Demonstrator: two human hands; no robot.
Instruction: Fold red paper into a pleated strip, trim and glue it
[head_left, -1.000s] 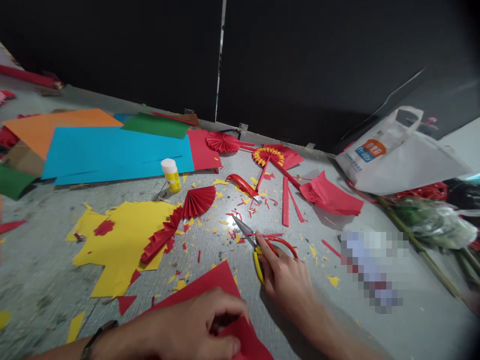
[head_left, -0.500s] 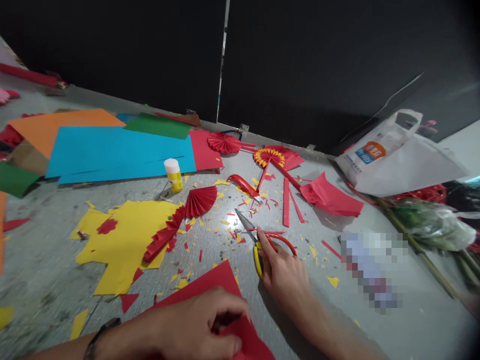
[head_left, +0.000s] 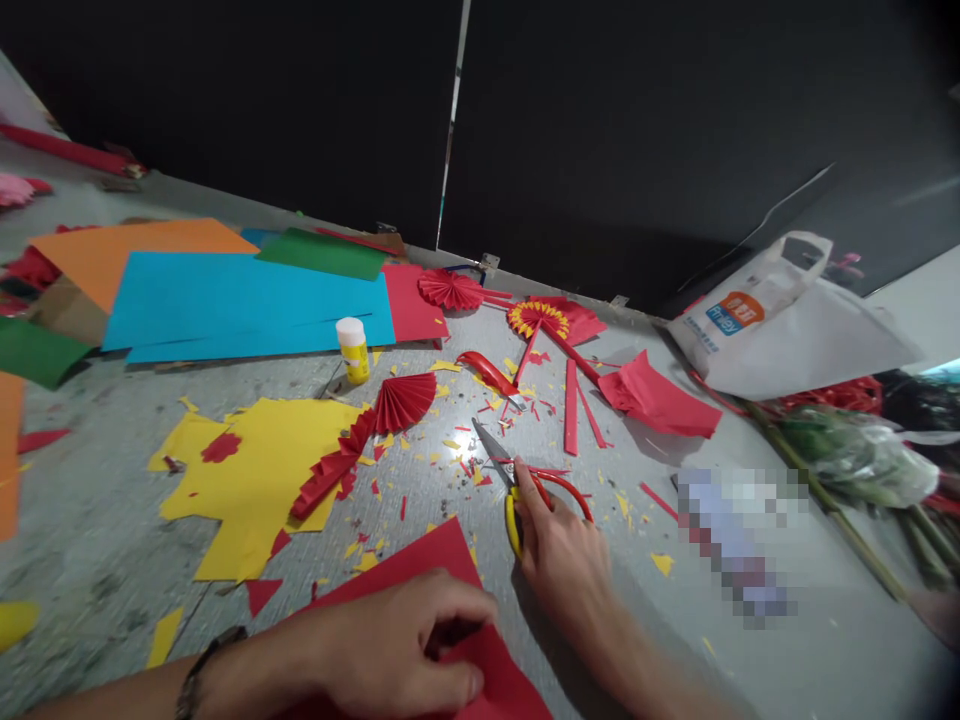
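Fingers curled, my left hand (head_left: 405, 640) grips a sheet of red paper (head_left: 442, 550) at the bottom centre. To its right, my right hand (head_left: 562, 545) is closed on the handles of red and yellow scissors (head_left: 512, 500), whose blades lie on the grey surface pointing away to the upper left. Just beyond the blade tips is a red utility knife (head_left: 487, 372). A folded red paper fan (head_left: 405, 402) and a pleated red strip (head_left: 334, 475) lie left of the scissors, the strip partly on cut yellow paper (head_left: 255, 480).
A glue stick (head_left: 353, 352) stands before blue paper (head_left: 247, 305). Farther back are a red rosette (head_left: 450, 290) and a yellow-edged one (head_left: 538, 320). Crumpled red paper (head_left: 660, 395), a white bag (head_left: 780, 320) and wrapped stems (head_left: 855, 455) lie right. Scraps litter the surface.
The view has shifted slightly, so the things on the left appear a little farther right. Both hands keep nearly the same places, with the same holds on the red paper and scissors.
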